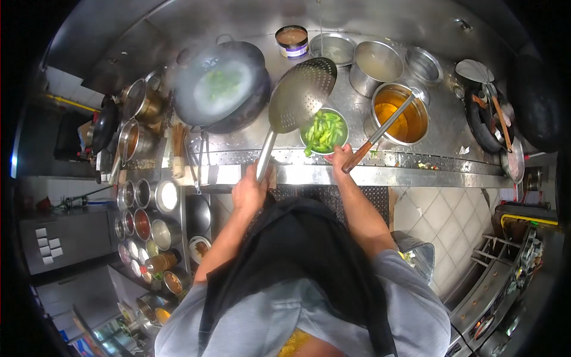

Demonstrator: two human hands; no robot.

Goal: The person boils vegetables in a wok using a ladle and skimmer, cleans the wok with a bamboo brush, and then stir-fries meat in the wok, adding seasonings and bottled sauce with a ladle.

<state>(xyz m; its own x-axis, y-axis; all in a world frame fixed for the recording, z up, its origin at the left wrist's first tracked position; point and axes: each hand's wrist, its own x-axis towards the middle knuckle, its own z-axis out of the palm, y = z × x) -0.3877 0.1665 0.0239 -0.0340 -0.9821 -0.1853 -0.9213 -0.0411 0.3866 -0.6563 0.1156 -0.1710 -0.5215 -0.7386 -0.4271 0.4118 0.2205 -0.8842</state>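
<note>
My left hand (248,189) is wrapped round the handle of a large perforated skimmer (292,102), its bowl tilted up over the counter. My right hand (339,159) grips the near rim of a bowl of cut green peppers (324,132), with the skimmer's edge just above it. Close beside my right hand is the wooden handle of a ladle (380,134), whose other end dips into a pot of orange oil (405,122). To the left, a steaming wok (221,86) holds cloudy liquid with some green pieces in it.
Behind the bowl stand a tub of brown paste (291,40), a steel basin (333,49) and a deep pot (376,66). Several ingredient containers (141,223) fill a shelf at left. A brush and utensils (499,113) lie at far right. A lined bin (416,253) is below.
</note>
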